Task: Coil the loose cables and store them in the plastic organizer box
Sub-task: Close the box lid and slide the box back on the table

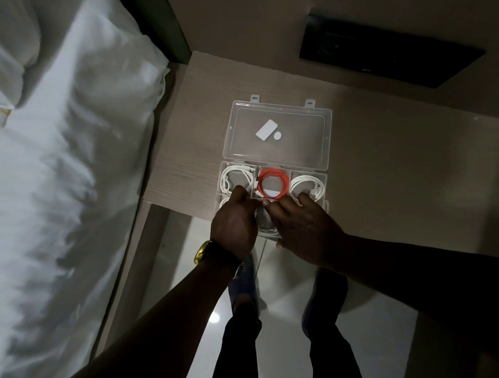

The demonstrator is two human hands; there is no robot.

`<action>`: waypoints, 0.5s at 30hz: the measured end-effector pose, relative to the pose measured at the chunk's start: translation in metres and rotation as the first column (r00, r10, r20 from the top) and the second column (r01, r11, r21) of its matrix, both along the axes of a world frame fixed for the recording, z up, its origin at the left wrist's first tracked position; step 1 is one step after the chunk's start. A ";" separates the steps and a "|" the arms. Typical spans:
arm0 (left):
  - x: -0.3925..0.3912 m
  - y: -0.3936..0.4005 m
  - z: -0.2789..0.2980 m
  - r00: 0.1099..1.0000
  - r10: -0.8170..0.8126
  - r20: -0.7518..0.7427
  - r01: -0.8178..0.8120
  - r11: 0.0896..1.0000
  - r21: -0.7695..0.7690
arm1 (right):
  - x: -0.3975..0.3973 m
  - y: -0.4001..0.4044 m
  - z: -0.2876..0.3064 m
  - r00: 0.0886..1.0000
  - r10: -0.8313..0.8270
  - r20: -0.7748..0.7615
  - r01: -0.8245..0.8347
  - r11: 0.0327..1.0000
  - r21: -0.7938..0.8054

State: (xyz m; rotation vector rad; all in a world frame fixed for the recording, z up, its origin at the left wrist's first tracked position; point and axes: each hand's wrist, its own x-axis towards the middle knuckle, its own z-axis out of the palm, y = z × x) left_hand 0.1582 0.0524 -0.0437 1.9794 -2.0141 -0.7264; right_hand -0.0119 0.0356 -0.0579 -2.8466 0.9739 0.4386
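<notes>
A clear plastic organizer box (325, 177) lies open on a wooden bedside table (194, 124), its lid (278, 133) flat behind it. In the back row, a white coiled cable (234, 177) fills the left compartment, an orange coiled cable (273, 184) the middle, another white coil (306, 183) the right. My left hand (234, 222) and my right hand (300, 226) cover the front row. Both pinch a thin white cable (262, 254) at the front middle compartment; a length of it hangs below the table edge. What lies under my hands is hidden.
A bed with white sheets (59, 168) runs along the left, close to the table. A dark flat panel (389, 52) sits on the surface behind the box. My legs and shoes (245, 279) stand on a glossy floor below the table's front edge.
</notes>
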 end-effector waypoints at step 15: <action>-0.001 -0.030 -0.017 0.969 0.112 -0.221 -0.143 0.981 -0.129 | -0.033 -0.040 -0.004 0.968 -0.131 0.216 0.141 0.990 -0.029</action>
